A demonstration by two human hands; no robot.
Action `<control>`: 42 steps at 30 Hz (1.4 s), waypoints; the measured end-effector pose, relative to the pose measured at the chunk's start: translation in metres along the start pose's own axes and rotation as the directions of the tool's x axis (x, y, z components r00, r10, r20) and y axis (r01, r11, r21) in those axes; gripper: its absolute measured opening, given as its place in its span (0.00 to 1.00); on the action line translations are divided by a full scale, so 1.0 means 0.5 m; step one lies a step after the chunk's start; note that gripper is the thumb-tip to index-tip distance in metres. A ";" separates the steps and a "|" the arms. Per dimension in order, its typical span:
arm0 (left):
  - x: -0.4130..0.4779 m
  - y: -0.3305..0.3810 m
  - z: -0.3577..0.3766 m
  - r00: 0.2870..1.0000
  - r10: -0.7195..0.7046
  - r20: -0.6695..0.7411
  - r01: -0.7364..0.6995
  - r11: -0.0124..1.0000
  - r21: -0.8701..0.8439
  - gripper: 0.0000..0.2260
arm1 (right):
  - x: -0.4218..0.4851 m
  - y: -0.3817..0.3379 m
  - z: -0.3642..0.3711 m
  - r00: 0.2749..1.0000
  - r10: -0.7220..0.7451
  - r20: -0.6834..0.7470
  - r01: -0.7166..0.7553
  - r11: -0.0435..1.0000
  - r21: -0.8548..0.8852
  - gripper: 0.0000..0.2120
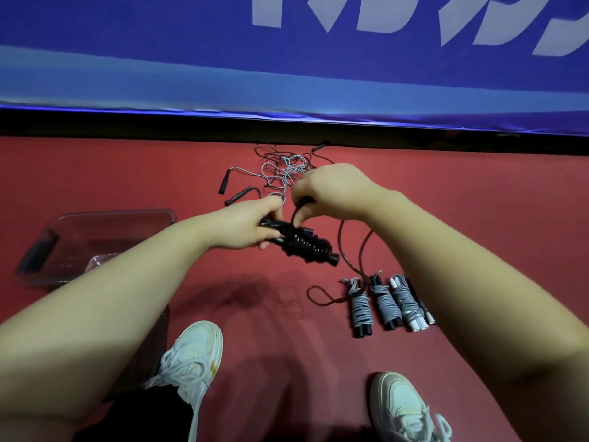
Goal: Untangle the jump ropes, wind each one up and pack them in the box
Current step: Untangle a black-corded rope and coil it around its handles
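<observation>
Jump ropes are spread across the red floor [95, 173], none of them in the box. At the left stands a clear plastic box [111, 215] with a dark handle at its end. Just right of it, the left hand [251, 229] grips the paired black handles of a black jump rope [306, 247], whose cord is coiled tightly round those handles, held above the floor. The right hand [331, 193] pinches the dark cord just above the coils. The loose dark cord [350, 253] hangs down from there and ends in a loop on the floor. Beyond the hands, near the wall, lies a tangle of grey and dark ropes [283, 170] with black handles. Farther right, three wound grey-corded bundles [385, 306] lie side by side, with a darker one half hidden behind them. Two white lace-up sneakers [191, 355] show below. Large white characters on the blue banner [159, 43] are cut off and unreadable.
</observation>
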State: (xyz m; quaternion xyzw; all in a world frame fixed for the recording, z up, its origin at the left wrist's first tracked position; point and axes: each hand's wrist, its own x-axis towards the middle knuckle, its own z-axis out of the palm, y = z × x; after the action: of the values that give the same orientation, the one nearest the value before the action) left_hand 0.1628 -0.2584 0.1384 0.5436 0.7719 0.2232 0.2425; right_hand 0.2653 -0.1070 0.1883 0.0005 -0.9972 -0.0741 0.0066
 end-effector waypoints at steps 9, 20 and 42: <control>-0.028 0.018 -0.003 0.988 0.101 0.115 -0.024 0.844 -0.535 0.07 | -0.034 0.051 0.054 0.990 0.034 0.140 -0.114 0.779 0.616 0.09; 0.002 0.048 -0.026 0.934 -0.097 -0.344 -0.268 0.446 -0.854 0.12 | 0.002 -0.091 0.145 0.924 0.361 0.130 -0.254 0.321 0.913 0.13; 0.008 -0.054 0.013 0.864 -0.142 -0.483 0.075 0.985 -0.156 0.08 | 0.007 -0.137 -0.001 0.965 0.249 -0.077 -0.250 0.968 -0.004 0.11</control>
State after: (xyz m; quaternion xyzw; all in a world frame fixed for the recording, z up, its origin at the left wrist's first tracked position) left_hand 0.1458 -0.2623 0.1161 0.4071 0.8212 0.3907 0.0854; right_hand 0.2616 -0.1748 0.1789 -0.1224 -0.9878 -0.0794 0.0538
